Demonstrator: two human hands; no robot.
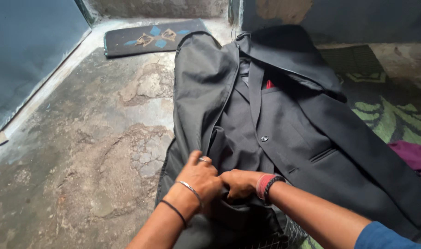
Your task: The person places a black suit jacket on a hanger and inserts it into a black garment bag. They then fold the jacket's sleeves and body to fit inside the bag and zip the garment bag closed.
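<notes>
- A rough, cracked concrete floor point(104, 152) fills the left of the view, with a dark doormat point(150, 39) bearing a blue-and-tan pattern up by the wall, and a green patterned rug point(385, 120) off to the right.
- Spread across floor and rug lies a dark grey suit jacket point(284, 133), front up, lapel folded, one button showing, a flash of red at the chest pocket.
- Both hands are down at the jacket's near hem: the left hand point(202, 177), ring and bangle on show, is curled and pressing into the cloth, fingers closed on a fold.
- The right hand point(240, 183), red band and dark beads at the wrist, is bunched into a fist, gripping fabric right beside the left.
- Risk, as I judge it: the left half of the jacket sits on bare gritty concrete, so any dragging could pick up dust or snag the lining.
- Also, pulling with both fists so close together could crumple the front panel and leave creases.
- Hard to make out: exactly what the fingers pinch, since the knuckles cover it.
- The near hem runs out of frame below, and a purple cloth point(415, 157) at the right edge is cut off.
</notes>
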